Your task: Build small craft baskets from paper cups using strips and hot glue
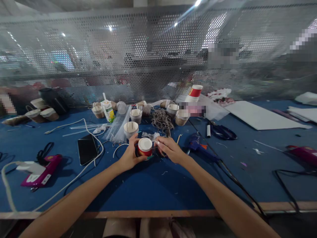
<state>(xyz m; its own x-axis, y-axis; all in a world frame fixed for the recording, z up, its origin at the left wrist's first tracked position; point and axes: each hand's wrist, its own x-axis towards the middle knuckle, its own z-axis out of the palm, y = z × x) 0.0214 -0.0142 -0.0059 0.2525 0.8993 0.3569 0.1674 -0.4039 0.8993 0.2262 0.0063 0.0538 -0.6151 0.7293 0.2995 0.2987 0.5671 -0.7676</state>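
Observation:
My left hand (129,154) is wrapped round a small red paper cup (145,147) with a white bottom facing up, held just above the blue table (148,188). My right hand (168,148) is closed beside the cup's right side, its fingers pinching something thin that I cannot make out. A white cup with a stick across it (130,129) stands just behind my left hand. A tangle of brown twine (162,120) lies behind my right hand.
Several twine-wrapped cups (182,117) and a drink carton (108,110) stand at the back. A phone (87,149), white cable (94,138), blue glue gun (198,145), pink glue gun (41,172), scissors (223,130) and white boards (260,115) lie around. A perforated screen (158,53) closes the far side.

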